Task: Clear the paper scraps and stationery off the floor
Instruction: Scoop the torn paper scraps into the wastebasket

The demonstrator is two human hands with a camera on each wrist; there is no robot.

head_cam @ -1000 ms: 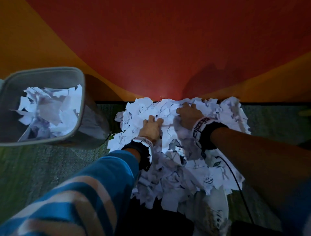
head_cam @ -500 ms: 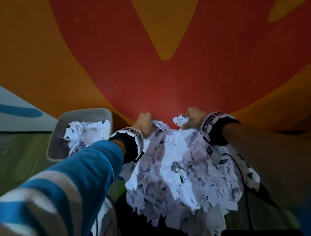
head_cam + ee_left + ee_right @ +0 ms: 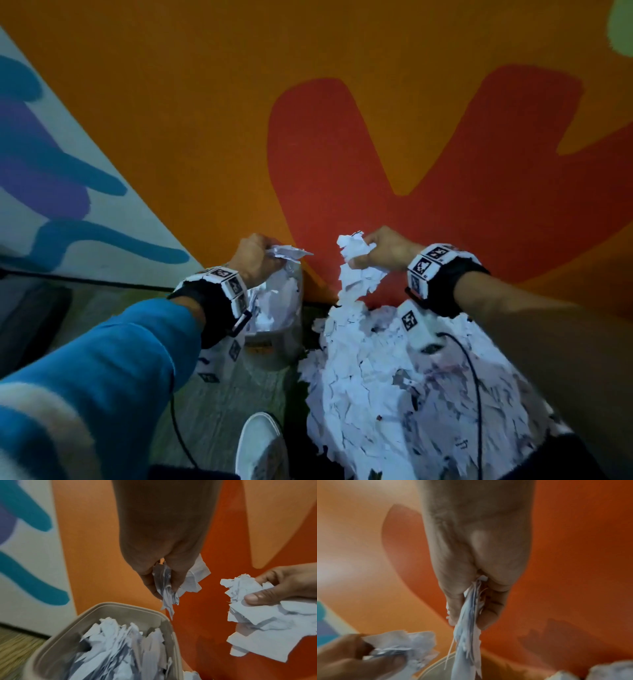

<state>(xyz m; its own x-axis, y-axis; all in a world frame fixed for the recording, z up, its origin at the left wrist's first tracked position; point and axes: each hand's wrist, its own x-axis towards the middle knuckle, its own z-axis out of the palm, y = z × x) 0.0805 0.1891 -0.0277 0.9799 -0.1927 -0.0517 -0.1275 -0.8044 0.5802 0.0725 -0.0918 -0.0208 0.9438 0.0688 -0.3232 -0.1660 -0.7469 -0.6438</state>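
the left hand (image 3: 255, 255) has its fingers curled tight round a small wad of paper scraps (image 3: 173, 586), and that wad hangs just above and a little past the far rim of the bin (image 3: 130, 608), which is already piled with torn paper. the right hand (image 3: 383, 251) pinches the top of a much bigger sheaf of scraps (image 3: 394, 370) that trails down from its fingers (image 3: 267, 596) like a loose curtain, off to the side of the bin and not over it. to my eye the step in hand is the drop into the bin, and doing it well means bringing both fists right over the opening before any finger loosens, the left first since it is nearer. the big bunch looks ragged and barely held at its lower edge, so i would lower it in slowly, bottom first, rather than let go from up high, or bits will flutter back onto the floor (image 3: 239, 394) beside the shoe (image 3: 262, 445).
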